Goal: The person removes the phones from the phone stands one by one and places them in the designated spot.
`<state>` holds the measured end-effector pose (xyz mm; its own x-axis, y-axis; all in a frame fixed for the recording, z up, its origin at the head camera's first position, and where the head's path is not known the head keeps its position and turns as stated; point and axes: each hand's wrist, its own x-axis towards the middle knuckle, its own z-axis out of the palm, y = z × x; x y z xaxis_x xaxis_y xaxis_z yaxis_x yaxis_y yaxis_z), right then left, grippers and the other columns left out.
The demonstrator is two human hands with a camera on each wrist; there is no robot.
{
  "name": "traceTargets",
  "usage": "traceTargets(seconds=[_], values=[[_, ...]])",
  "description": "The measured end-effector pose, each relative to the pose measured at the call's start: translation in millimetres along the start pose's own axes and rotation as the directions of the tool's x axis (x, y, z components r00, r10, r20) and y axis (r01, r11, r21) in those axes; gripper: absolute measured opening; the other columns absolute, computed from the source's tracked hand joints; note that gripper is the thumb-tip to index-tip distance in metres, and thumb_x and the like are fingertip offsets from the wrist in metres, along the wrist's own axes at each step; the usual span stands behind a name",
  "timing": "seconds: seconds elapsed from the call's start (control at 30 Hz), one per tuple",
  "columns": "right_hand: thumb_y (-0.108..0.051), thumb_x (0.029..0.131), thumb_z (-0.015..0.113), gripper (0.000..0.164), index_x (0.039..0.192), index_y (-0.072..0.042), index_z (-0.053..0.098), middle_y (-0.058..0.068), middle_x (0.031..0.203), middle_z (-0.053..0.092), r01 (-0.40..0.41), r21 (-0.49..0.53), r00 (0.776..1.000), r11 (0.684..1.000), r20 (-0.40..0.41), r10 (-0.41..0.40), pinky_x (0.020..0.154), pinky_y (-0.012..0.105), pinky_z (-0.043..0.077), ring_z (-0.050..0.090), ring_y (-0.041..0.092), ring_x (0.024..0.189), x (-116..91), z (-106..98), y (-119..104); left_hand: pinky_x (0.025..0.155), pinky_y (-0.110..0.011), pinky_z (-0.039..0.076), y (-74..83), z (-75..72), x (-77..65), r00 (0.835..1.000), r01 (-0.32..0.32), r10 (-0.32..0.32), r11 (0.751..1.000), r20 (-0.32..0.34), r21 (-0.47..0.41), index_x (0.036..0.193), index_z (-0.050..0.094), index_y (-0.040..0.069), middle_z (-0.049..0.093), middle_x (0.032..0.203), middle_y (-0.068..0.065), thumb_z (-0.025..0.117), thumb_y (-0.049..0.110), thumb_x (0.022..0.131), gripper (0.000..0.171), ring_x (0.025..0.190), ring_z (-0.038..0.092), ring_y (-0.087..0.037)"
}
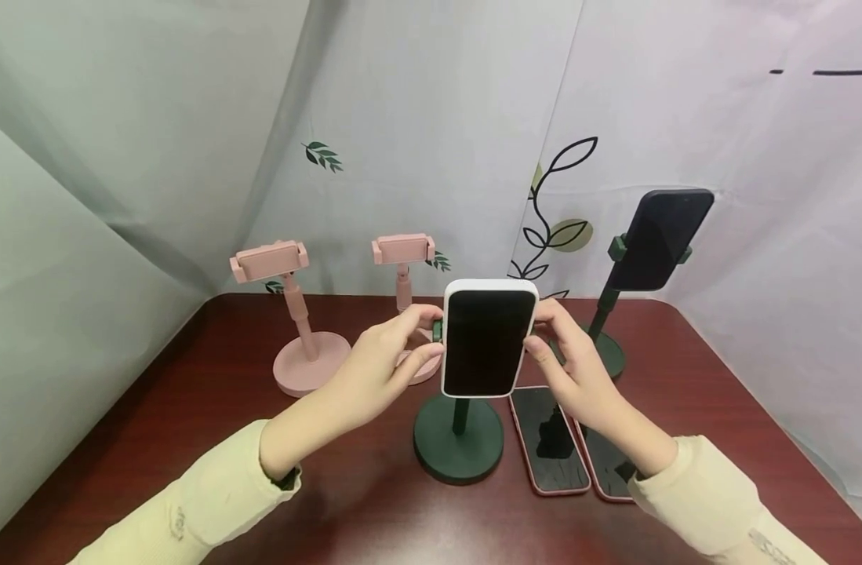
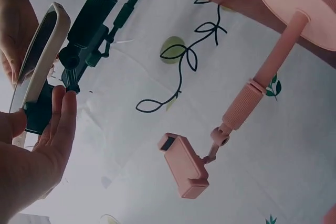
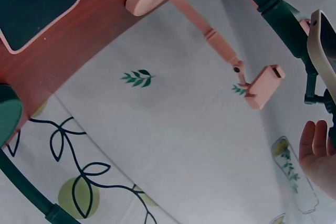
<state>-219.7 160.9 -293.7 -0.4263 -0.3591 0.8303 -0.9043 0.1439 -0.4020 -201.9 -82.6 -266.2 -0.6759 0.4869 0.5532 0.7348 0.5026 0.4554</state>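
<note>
A phone in a white case sits upright in the clamp of a dark green phone stand, its dark screen facing me. My left hand pinches the green clamp at the phone's left edge between thumb and fingers. In the left wrist view the left thumb is at the front and the fingers lie behind the clamp. At the phone's right edge, my right hand grips the other side of the clamp with bent fingers and thumb. The right wrist view shows only part of those fingers.
Two pink phone stands with bare holders stand at back left. A second green stand at back right carries a black phone. Two phones lie side by side on the brown table, the nearer-to-centre phone partly beside my right forearm.
</note>
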Motion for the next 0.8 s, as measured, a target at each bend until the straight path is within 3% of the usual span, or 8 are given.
traceTargets(seconds=[0.2,0.3,0.4,0.47,0.53,0.63,0.7,0.8], values=[[-0.007,0.098,0.046,0.028,0.115,0.013,0.038,-0.006,0.117,0.047,-0.024,0.004,0.999,1.0,0.03,0.024,0.095,0.014,0.04,0.049,0.003,0.108,-3.1,-0.5,1.4,0.079,-0.027,0.055,-1.7,-0.6,1.2,0.997,0.049,-0.047,0.998,0.059,-0.039,0.125,0.049,0.005,0.065,0.112,-0.006,0.058,0.016,0.094,0.034,0.094,0.066,-0.014],[-0.017,0.1,0.043,0.041,0.123,0.013,0.029,-0.002,0.121,0.043,-0.031,-0.043,0.999,0.999,0.016,0.031,0.098,0.015,0.037,0.046,0.003,0.111,2.2,-1.9,-3.7,0.076,-0.026,0.054,-2.1,-1.2,2.3,0.998,0.035,-0.035,0.999,0.057,-0.001,0.125,0.05,0.004,0.066,0.109,-0.006,0.057,0.017,0.094,0.034,0.09,0.066,-0.013],[-0.03,0.1,0.042,0.05,0.127,0.01,0.028,0.009,0.12,0.043,0.014,-0.164,0.997,0.986,-0.076,-0.027,0.096,0.022,0.037,0.043,0.009,0.113,14.4,1.0,-12.0,0.07,-0.023,0.051,-3.8,-1.5,5.0,0.999,-0.005,0.001,0.997,0.053,0.078,0.122,0.052,0.003,0.064,0.095,-0.002,0.057,0.019,0.094,0.033,0.079,0.06,-0.009],[-0.036,0.099,0.042,0.05,0.125,0.006,0.035,0.017,0.118,0.042,0.063,-0.289,0.984,0.955,-0.14,-0.108,0.093,0.029,0.037,0.042,0.017,0.113,24.8,5.2,-19.4,0.067,-0.023,0.048,-6.7,-2.1,7.6,0.998,-0.035,0.028,0.991,0.055,0.13,0.116,0.054,0.004,0.06,0.09,-0.001,0.06,0.022,0.092,0.03,0.075,0.056,-0.009],[-0.036,0.099,0.044,0.043,0.122,0.0,0.045,0.023,0.117,0.042,0.121,-0.432,0.965,0.894,-0.16,-0.208,0.093,0.038,0.037,0.042,0.027,0.112,35.7,10.9,-27.6,0.067,-0.024,0.047,-11.1,-3.5,11.3,0.996,-0.067,0.055,0.982,0.069,0.177,0.107,0.055,0.006,0.058,0.087,-0.001,0.062,0.025,0.091,0.026,0.073,0.053,-0.009],[-0.035,0.099,0.043,0.037,0.115,-0.005,0.057,0.023,0.115,0.046,0.19,-0.611,0.95,0.768,-0.085,-0.302,0.09,0.049,0.038,0.043,0.038,0.109,51.2,19.4,-38.4,0.062,-0.024,0.043,-15.8,-8.2,18.2,0.99,-0.092,0.068,0.973,0.12,0.21,0.095,0.054,0.011,0.056,0.081,0.001,0.063,0.031,0.089,0.023,0.066,0.05,-0.008],[-0.037,0.1,0.042,0.038,0.109,-0.004,0.06,0.021,0.111,0.05,0.205,-0.704,0.957,0.68,-0.002,-0.29,0.085,0.052,0.041,0.047,0.039,0.103,60.5,25.1,-43.7,0.059,-0.023,0.04,-17.3,-12.3,22.5,0.984,-0.101,0.068,0.973,0.163,0.207,0.093,0.054,0.013,0.051,0.071,0.004,0.064,0.033,0.088,0.023,0.06,0.045,-0.006],[-0.043,0.097,0.044,0.042,0.095,-0.004,0.058,0.015,0.094,0.054,0.173,-0.825,0.979,0.539,0.083,-0.188,0.073,0.048,0.042,0.051,0.034,0.087,70.4,34.0,-48.0,0.052,-0.021,0.032,-17.8,-17.2,27.1,0.977,-0.09,0.052,0.98,0.208,0.177,0.09,0.055,0.016,0.037,0.059,0.007,0.068,0.034,0.086,0.023,0.051,0.034,-0.005]])
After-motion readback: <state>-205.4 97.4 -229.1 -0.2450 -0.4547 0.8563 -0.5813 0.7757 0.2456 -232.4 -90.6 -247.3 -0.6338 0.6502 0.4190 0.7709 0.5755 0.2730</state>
